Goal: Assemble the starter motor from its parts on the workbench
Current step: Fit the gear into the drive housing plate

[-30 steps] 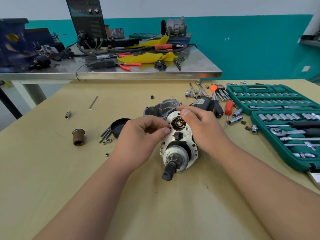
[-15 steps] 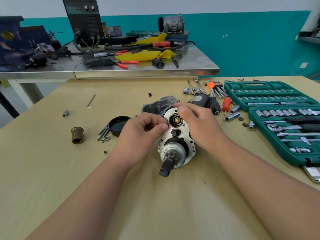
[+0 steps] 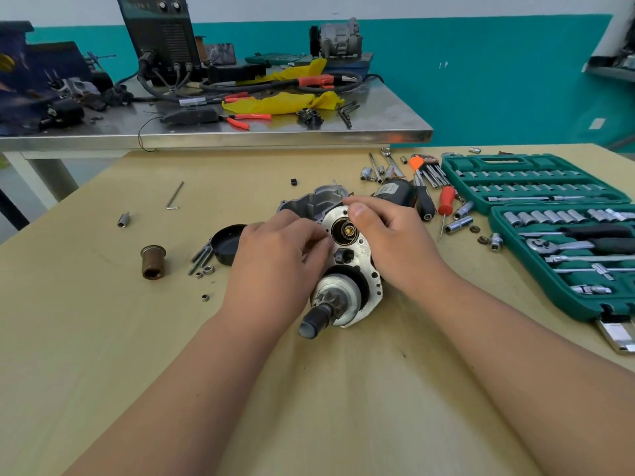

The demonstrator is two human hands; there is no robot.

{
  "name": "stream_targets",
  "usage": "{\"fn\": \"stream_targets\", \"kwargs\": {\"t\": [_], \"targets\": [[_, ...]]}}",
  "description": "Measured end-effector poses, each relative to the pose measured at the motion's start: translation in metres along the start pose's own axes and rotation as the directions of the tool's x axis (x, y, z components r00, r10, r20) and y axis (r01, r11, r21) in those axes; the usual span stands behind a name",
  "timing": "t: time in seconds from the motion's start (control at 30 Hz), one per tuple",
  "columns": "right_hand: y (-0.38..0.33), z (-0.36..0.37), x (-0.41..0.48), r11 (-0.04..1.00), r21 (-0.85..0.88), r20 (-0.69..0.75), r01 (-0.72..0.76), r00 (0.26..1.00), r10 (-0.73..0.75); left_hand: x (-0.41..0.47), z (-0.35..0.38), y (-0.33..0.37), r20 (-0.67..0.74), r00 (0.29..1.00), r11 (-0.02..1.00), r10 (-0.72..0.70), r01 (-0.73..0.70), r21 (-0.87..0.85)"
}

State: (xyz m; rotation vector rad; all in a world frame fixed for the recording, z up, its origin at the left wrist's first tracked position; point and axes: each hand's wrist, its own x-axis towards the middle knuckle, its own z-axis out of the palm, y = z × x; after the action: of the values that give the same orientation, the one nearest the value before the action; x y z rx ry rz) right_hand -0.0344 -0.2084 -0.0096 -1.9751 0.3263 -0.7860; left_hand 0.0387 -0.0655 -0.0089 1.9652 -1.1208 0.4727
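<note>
The starter motor body [image 3: 357, 266] lies in the middle of the workbench, its silver end plate facing me and its dark pinion shaft [image 3: 314, 324] pointing toward me. My right hand [image 3: 395, 238] grips the plate's right side, thumb on the top rim. My left hand [image 3: 275, 262] curls against the plate's left edge, fingertips pinched beside the round brass-centred opening [image 3: 345, 231]; whatever they pinch is hidden. A grey cast housing [image 3: 309, 201] lies just behind. A black cap [image 3: 225, 242] and long bolts with nuts [image 3: 201, 261] lie to the left.
A green socket set case [image 3: 536, 201] lies open at the right, with loose sockets, hex keys and a red screwdriver [image 3: 445, 204] beside it. A brown bushing [image 3: 153, 262], a small socket [image 3: 123, 219] and a hex key [image 3: 175, 195] lie at left. A cluttered steel table [image 3: 378, 132] stands behind.
My left hand's fingertips have shifted slightly along the plate's left edge near the opening. The right hand keeps its grip. The motor stays in place.
</note>
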Motion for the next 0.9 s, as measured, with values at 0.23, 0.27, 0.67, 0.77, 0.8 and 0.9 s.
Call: {"fn": "stream_targets", "kwargs": {"t": [0.23,0.27,0.67,0.77,0.8,0.9], "targets": [[0.0031,-0.0017,-0.0003,1.0,0.009,-0.004,0.004,1.0,-0.004,0.0004,-0.0001,-0.0076,-0.022,0.992,0.992,0.125,-0.124,0.012],[0.0031,-0.0017,-0.0006,1.0,0.011,-0.006,0.006,1.0,-0.006,0.0001,0.0001,-0.008,-0.021,0.992,0.992,0.127,-0.127,0.006],[-0.0003,-0.0034,-0.0025,1.0,-0.011,-0.002,0.015,1.0,-0.015,0.0012,0.0011,-0.0042,0.043,0.983,0.955,-0.18,0.185,-0.231],[-0.0011,-0.0033,-0.0029,1.0,-0.013,-0.008,0.016,1.0,-0.016,0.0016,0.0011,-0.004,0.019,0.999,0.989,-0.042,0.044,-0.141],[-0.0017,-0.0034,-0.0031,1.0,-0.016,-0.013,0.016,1.0,-0.017,0.0016,0.0013,-0.0049,0.014,1.0,0.993,0.004,-0.002,-0.116],[-0.0031,-0.0044,-0.0032,1.0,-0.012,-0.017,0.02,1.0,-0.021,0.0018,0.0015,-0.0074,0.016,0.999,0.993,0.044,-0.042,-0.107]]}}
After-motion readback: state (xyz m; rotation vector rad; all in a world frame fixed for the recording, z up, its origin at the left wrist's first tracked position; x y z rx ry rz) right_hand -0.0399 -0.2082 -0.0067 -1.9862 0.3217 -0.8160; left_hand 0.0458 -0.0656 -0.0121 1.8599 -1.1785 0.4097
